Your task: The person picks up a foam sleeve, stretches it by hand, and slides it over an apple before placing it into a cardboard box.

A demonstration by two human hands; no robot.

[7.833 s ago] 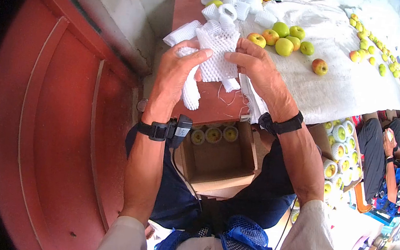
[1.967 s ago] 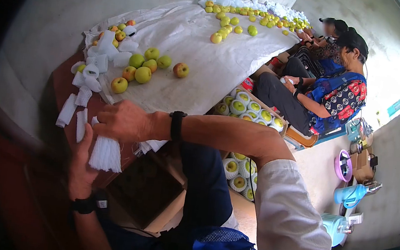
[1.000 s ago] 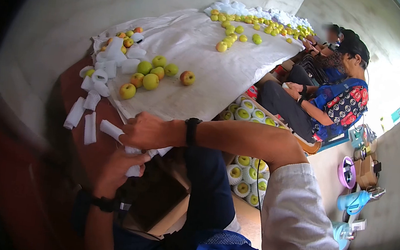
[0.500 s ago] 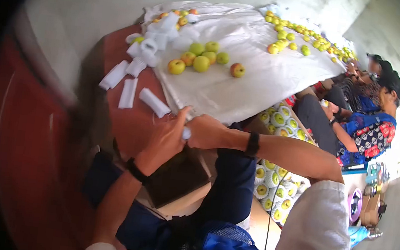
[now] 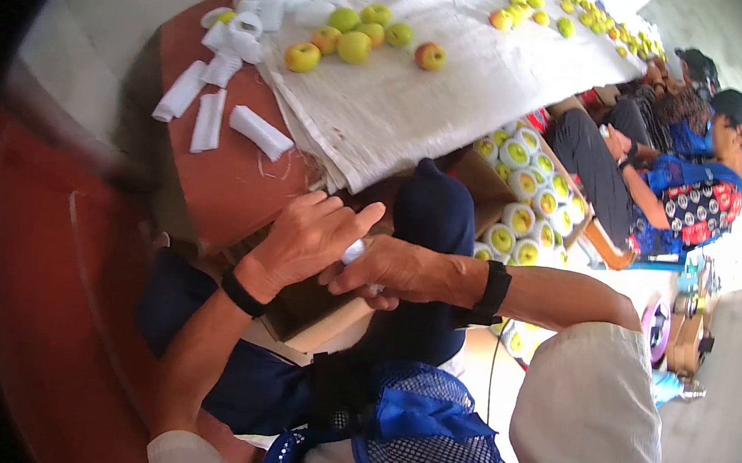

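My left hand (image 5: pixel 308 241) and my right hand (image 5: pixel 385 270) are close together above my lap, near the table's front edge. Between them shows a small piece of white foam sleeve (image 5: pixel 353 251); my right hand's fingers are wrapped round it. The left fingers are bent against the same spot, and what they grip is hidden. Beyond my hands, several loose apples (image 5: pixel 354 47) rest on the white cloth (image 5: pixel 421 109). Rolled white foam sleeves (image 5: pixel 261 132) lie on the red tabletop (image 5: pixel 209 204) to the left.
An open box holds several sleeved apples (image 5: pixel 523 185) to the right of my knee (image 5: pixel 436 207). Many apples (image 5: pixel 587 18) spread over the cloth's far end. Two people sit at the right, the nearer one (image 5: pixel 685 203) in a black cap. Below my hands is a cardboard box (image 5: pixel 334 319).
The view has tilted down, so the table and apples appear higher. My left hand has turned to show its back, and my right hand's fingers now show beneath the white piece.
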